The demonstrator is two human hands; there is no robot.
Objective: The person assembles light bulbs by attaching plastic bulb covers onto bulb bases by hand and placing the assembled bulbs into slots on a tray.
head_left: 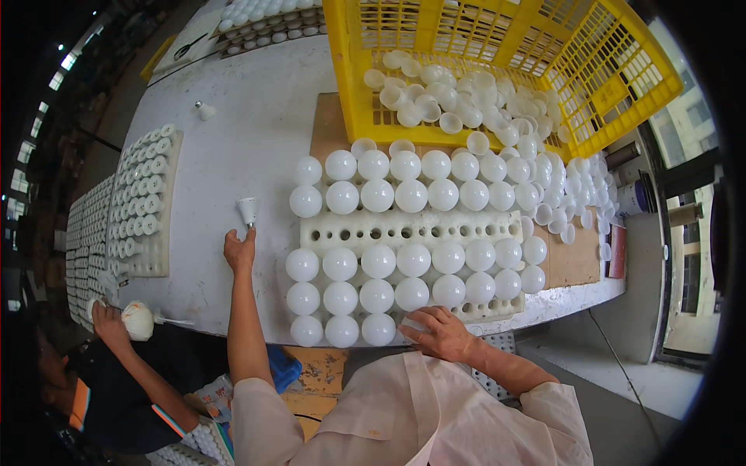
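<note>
My left hand is closed on the metal end of a white cone-shaped bulb base, its wide end pointing away from me. At the near edge of the foam rack, my right hand curls its fingers over a white light bulb, which they mostly hide. Beside it, several round white bulbs stand in the nearest row. More bulbs fill the far rows of the rack. Between the two groups runs a bare strip with round holes.
A yellow crate at the far right holds loose white domes, which spill out beside it. Another foam rack of bulb bases stands at left. One bulb base lies farther back. At lower left, a co-worker's hand is near a white bundle.
</note>
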